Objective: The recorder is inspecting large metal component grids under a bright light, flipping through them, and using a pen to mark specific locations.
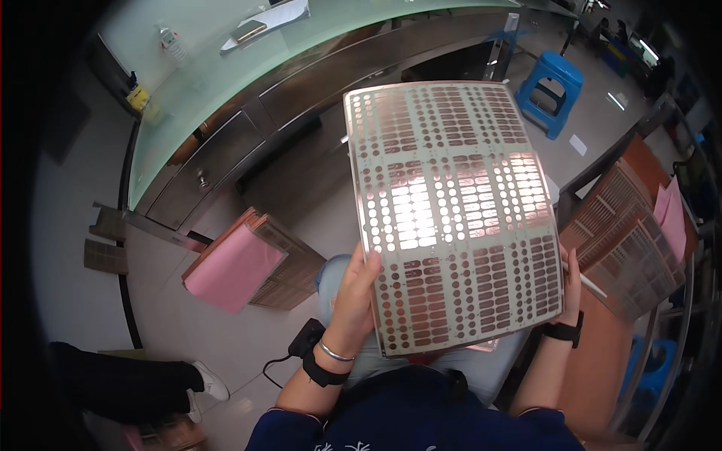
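I hold a large copper-coloured perforated panel (pixel 451 210) upright before me, patterned with rows of slots and round holes; light glares off its middle. My left hand (pixel 355 289) grips its lower left edge, thumb on the front. My right hand (pixel 569 282) grips the lower right edge, mostly hidden behind the panel, with a thin white stick (pixel 590 286) poking out beside it. Both wrists carry black bands; the left also has a silver bracelet.
A stack of similar panels with a pink sheet (pixel 233 267) on top stands at my left. More panels and pink sheets (pixel 639 233) lie on a stand at my right. A green glass-topped desk (pixel 226 68) and a blue stool (pixel 553 86) stand ahead. Another person's leg (pixel 135 383) is at lower left.
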### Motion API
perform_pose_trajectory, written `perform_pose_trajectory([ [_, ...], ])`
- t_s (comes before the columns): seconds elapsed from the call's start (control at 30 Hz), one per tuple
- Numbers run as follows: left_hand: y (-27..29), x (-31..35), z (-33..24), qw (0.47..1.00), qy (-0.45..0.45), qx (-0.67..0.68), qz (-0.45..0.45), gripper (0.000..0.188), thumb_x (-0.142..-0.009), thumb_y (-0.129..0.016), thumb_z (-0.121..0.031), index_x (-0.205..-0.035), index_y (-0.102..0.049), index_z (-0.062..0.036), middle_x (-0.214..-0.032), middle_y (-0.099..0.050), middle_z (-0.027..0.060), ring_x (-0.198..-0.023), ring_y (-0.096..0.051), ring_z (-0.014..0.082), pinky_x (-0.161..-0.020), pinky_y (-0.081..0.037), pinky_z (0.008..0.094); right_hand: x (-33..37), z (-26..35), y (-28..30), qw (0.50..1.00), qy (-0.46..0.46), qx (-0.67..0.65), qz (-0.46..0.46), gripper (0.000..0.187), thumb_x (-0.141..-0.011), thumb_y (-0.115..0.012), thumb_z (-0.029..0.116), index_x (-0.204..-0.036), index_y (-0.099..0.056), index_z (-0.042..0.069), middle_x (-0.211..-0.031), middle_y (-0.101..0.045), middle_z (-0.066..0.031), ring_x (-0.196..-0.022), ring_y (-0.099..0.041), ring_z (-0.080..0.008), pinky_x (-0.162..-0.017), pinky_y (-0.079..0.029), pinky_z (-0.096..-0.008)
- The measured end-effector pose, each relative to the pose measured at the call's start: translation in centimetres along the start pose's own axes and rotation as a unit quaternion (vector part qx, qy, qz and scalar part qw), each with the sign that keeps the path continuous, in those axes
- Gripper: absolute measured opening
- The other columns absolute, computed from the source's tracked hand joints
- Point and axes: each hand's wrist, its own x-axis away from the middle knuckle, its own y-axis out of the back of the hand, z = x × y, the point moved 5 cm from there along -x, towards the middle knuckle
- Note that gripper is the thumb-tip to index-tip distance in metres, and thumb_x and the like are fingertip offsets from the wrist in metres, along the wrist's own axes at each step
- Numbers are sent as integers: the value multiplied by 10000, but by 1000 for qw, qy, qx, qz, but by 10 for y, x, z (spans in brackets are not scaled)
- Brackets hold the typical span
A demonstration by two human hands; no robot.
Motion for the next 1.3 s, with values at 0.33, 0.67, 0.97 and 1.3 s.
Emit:
perform_pose_trajectory([
  [0.33,11,-2,-5,996,-14,-76,-38,461,-992,-418,-229,-1402,-338,-35,-1329,-488,87,-1144,-531,149,-954,-451,289,19,9,-39,984,4,161,75,448,-940,-508,266,-1247,-484,-59,-1141,-599,-139,-987,-594,-165,-841,-471,-281],
  [0.67,10,-4,-5,997,-17,-57,-53,392,-992,-421,-207,-1342,-414,-31,-1242,-551,79,-1074,-570,144,-901,-484,289,24,9,-48,988,-8,138,75,438,-952,-502,259,-1241,-482,-68,-1147,-594,-154,-1003,-597,-181,-849,-480,-290],
  [0.97,9,1,-11,999,5,31,-38,467,-1011,-298,-340,-1360,-385,-41,-1297,-513,106,-1118,-562,200,-905,-501,327,18,-1,-49,993,3,97,62,431,-955,-500,260,-1234,-477,-69,-1111,-604,-154,-977,-606,-173,-838,-492,-295],
  [1.3,-23,5,26,995,-43,86,4,517,-973,-432,-400,-1352,-391,-50,-1346,-479,84,-1250,-444,226,-1075,-336,417,28,-55,-91,993,43,-51,100,427,-922,-537,58,-1328,-408,23,-1296,-508,-115,-1192,-495,-228,-1023,-404,-382],
])
